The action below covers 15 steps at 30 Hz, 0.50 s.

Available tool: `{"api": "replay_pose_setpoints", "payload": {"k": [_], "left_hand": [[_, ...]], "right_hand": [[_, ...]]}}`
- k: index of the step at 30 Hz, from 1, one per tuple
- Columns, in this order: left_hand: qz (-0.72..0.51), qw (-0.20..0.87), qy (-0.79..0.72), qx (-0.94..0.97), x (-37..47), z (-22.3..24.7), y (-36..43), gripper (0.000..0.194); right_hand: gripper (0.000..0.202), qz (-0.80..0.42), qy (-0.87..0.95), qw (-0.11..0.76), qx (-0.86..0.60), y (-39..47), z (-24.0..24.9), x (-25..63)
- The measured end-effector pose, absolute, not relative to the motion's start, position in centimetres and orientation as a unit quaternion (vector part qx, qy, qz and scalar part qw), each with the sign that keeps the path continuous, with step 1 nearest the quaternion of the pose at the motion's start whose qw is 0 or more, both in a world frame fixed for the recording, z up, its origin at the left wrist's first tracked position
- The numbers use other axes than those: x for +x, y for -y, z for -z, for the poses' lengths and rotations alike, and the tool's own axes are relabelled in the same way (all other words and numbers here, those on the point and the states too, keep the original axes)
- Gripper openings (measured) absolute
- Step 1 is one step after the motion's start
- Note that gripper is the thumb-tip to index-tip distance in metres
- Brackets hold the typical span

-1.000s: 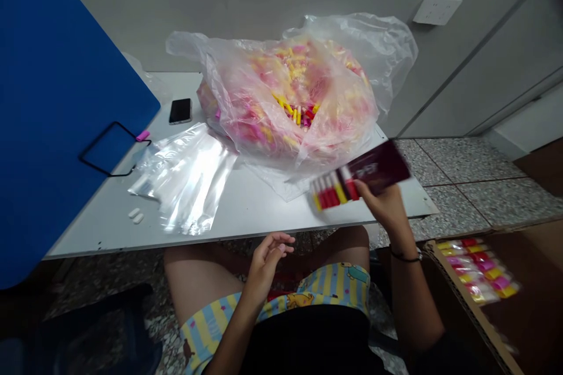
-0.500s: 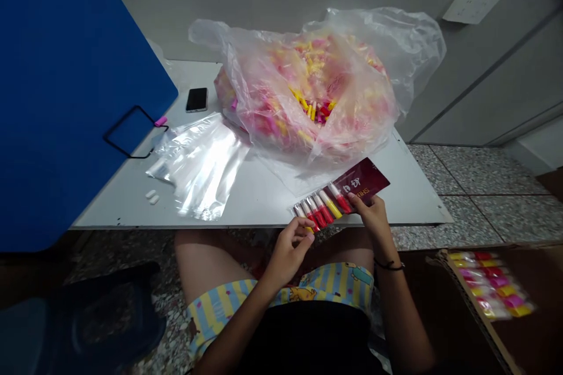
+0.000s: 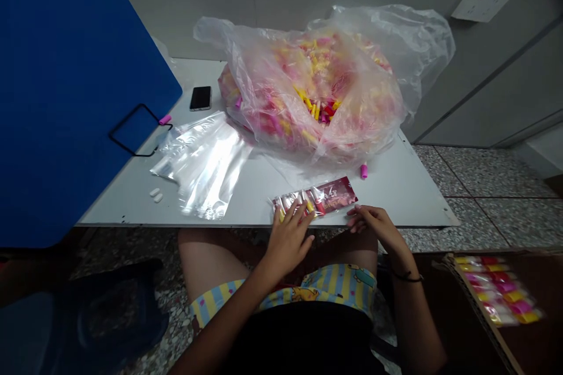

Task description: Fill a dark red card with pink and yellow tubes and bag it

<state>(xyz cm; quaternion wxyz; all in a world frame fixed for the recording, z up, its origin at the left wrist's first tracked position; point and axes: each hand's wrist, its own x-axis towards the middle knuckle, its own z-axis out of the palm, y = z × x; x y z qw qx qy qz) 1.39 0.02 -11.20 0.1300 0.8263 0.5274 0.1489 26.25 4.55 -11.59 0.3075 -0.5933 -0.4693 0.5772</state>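
A clear packet [image 3: 320, 208] of small red, yellow and white-ended tubes with a dark red printed card [image 3: 336, 190] lies at the table's front edge. My left hand [image 3: 288, 235] rests on its left part, fingers spread over the tubes and hiding some of them. Just off the packet's right end hovers my right hand [image 3: 373, 224], loosely curled with fingers apart and nothing visible in it. A single pink piece [image 3: 363, 171] stands behind that hand. Farther back sits a big translucent bag [image 3: 272, 94], heaped with pink, yellow and red pieces.
Clear flat plastic sleeves [image 3: 211, 167] are fanned out left of the packet. Beyond them lie a phone [image 3: 200, 98] and two small white pieces [image 3: 156, 194]. A blue panel [image 3: 83, 82] borders the left side. At lower right, a cardboard box [image 3: 479, 310] holds filled packets [image 3: 501, 290].
The packet has gone from both hands down onto the table, a little leftward. My left hand has flattened onto it; my right hand has let go. The pink piece now shows.
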Motion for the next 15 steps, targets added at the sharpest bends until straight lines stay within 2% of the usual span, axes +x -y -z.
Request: {"api": "replay_pose_setpoints", "payload": {"k": [3, 6, 11, 15], "left_hand": [[-0.169, 0.141, -0.560, 0.798, -0.4, 10.7, -0.7, 0.032], [-0.188, 0.136, -0.593, 0.771, -0.4, 10.2, -1.6, 0.030], [-0.165, 0.095, -0.577, 0.794, 2.4, 10.6, -4.6, 0.046], [-0.129, 0.045, -0.584, 0.800, 3.6, 12.0, -6.4, 0.060]], "right_hand": [[0.056, -0.588, 0.486, 0.307, -0.569, -3.9, 12.2, 26.8], [0.053, -0.578, 0.491, 0.324, -0.565, -3.6, 12.8, 26.7], [0.042, -0.552, 0.561, 0.335, -0.519, -5.2, 9.4, 24.7], [0.029, -0.427, 0.669, 0.390, -0.466, -9.4, 4.7, 21.4]]}}
